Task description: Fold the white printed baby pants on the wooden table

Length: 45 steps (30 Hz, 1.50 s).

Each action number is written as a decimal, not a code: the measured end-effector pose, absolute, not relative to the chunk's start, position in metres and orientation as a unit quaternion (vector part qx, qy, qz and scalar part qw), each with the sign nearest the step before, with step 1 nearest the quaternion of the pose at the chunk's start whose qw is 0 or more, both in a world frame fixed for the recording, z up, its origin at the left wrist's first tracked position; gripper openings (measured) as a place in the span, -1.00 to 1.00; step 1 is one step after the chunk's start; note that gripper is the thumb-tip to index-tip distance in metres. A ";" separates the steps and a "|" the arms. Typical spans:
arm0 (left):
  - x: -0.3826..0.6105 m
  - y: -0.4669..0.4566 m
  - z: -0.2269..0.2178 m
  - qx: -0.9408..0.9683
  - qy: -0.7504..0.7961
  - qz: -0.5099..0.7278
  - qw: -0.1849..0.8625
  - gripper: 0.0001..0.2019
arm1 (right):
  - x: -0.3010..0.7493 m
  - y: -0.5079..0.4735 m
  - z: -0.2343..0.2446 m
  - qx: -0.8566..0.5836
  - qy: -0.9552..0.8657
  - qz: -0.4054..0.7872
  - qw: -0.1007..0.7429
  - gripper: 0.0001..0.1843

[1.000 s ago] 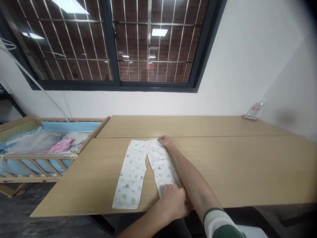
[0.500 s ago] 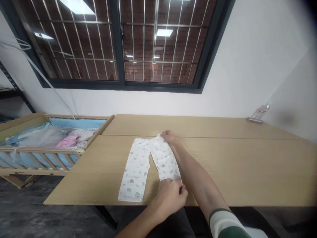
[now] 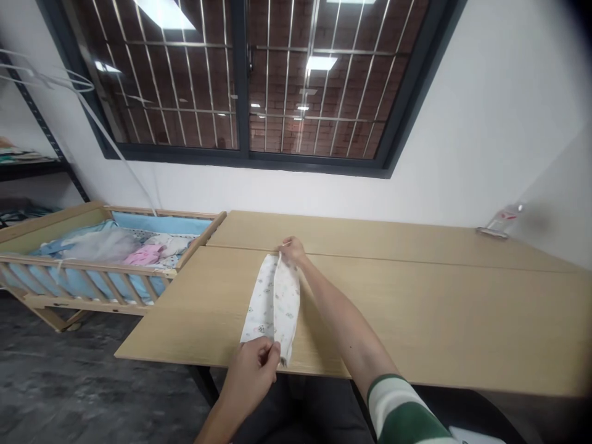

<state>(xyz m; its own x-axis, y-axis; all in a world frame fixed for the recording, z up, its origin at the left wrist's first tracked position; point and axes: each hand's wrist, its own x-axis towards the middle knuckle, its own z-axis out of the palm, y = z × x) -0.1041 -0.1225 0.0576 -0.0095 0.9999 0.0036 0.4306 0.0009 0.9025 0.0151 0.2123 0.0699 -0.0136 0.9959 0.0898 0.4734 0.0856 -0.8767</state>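
Observation:
A pair of small white printed pants (image 3: 263,302) lies on the wooden table (image 3: 393,308), with one leg brought over the other so that it forms a narrow double strip. My right hand (image 3: 292,250) reaches to the far end and pinches the waistband side. At the near end, close to the table's front edge, my left hand (image 3: 253,370) is closed on the leg hem. The upper leg is partly raised between the two hands, and its lower part is bent. My fingers cover both gripped corners.
Left of the table stands a wooden crib (image 3: 92,265) with blue lining, white netting and a pink cloth (image 3: 144,254). A clear plastic package (image 3: 502,222) lies at the far right corner. Behind the table are a white wall and a barred window (image 3: 245,92).
Both hands have moved left, carrying the right pant leg over onto the left one. The pants have gone from spread flat to folded lengthwise. The camera view has shifted slightly.

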 end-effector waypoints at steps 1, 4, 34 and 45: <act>-0.112 -0.125 0.053 0.591 0.610 0.378 0.368 -0.55 | 0.006 0.212 0.065 -0.589 -0.631 0.330 0.383 -0.68; -0.130 -0.129 0.039 0.582 0.642 0.362 0.343 -0.55 | -0.018 0.209 0.051 -0.595 -0.643 0.307 0.372 -0.70; -0.099 -0.177 -0.010 0.753 0.548 0.267 -0.249 -0.45 | -0.011 0.009 0.068 -0.129 -0.958 0.225 0.120 -0.40; -0.090 -0.178 -0.020 0.731 0.572 0.261 -0.264 -0.50 | 0.006 0.002 0.045 -0.136 -0.962 0.237 0.013 -0.36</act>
